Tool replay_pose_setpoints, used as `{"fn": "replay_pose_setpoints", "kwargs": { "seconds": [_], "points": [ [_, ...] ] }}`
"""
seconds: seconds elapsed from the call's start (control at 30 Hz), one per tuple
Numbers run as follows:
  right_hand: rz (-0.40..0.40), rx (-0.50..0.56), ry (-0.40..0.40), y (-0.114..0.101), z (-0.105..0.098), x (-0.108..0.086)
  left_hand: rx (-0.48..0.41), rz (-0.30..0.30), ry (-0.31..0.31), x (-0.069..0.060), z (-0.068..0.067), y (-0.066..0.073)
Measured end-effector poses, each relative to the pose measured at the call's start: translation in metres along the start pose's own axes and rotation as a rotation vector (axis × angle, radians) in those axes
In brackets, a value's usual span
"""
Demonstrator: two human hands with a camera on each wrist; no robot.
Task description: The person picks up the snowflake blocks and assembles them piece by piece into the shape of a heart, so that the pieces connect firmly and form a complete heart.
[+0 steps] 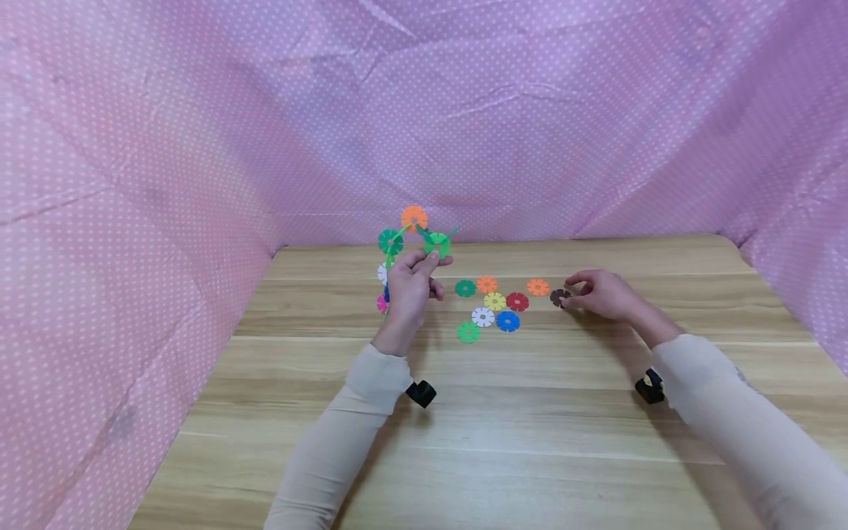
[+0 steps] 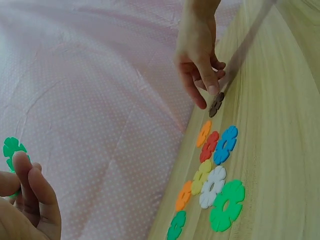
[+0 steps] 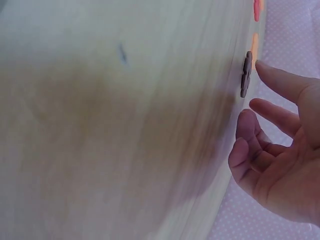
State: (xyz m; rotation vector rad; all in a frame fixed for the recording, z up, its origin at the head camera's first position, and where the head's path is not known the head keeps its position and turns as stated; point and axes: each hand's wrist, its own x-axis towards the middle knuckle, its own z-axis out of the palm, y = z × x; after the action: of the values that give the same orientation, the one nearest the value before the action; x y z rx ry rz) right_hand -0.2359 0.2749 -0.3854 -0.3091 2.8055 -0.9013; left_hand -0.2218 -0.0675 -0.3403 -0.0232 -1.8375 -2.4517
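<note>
My left hand [image 1: 409, 291] pinches a bright green slotted disc [image 1: 440, 240], the near end of a raised curved chain of linked flower-shaped discs. An orange disc [image 1: 414, 212] tops this chain, a darker green disc [image 1: 384, 241] follows, and white, blue and pink discs are partly hidden behind the hand. Over the table's right side, my right hand [image 1: 606, 294] reaches with thumb and index finger apart. A brown disc [image 2: 215, 108] lies flat at its thumb tip; whether the thumb touches it I cannot tell.
Several loose discs lie flat between the hands, among them a red disc [image 1: 517, 296], a yellow disc [image 1: 488, 302], a blue disc [image 1: 507, 329] and a green disc [image 2: 234, 194]. Pink dotted cloth [image 1: 503, 147] hangs behind and beside the wooden table [image 1: 530, 442].
</note>
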Motion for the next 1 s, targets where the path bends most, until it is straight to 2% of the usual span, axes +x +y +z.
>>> {"fn": "replay_pose_setpoints", "kwargs": {
  "seconds": [0.2, 0.4, 0.5, 0.77, 1.0],
  "points": [
    [0.001, -0.01, 0.006, 0.002, 0.001, 0.002, 0.009, 0.012, -0.006, -0.002, 0.005, -0.003],
    [0.02, 0.036, 0.006, 0.004, 0.003, 0.002, 0.014, 0.015, -0.003, -0.002, 0.008, -0.005],
    [0.034, 0.084, 0.009, 0.004, 0.005, 0.001, 0.015, 0.012, -0.008, -0.003, 0.01, -0.007],
    [0.043, 0.294, 0.032, 0.007, 0.006, -0.003, 0.009, 0.012, -0.021, -0.003, 0.012, -0.011],
    [0.016, 0.327, 0.071, -0.005, 0.006, -0.007, -0.018, -0.018, -0.051, -0.004, 0.013, -0.012]
  ]
}}
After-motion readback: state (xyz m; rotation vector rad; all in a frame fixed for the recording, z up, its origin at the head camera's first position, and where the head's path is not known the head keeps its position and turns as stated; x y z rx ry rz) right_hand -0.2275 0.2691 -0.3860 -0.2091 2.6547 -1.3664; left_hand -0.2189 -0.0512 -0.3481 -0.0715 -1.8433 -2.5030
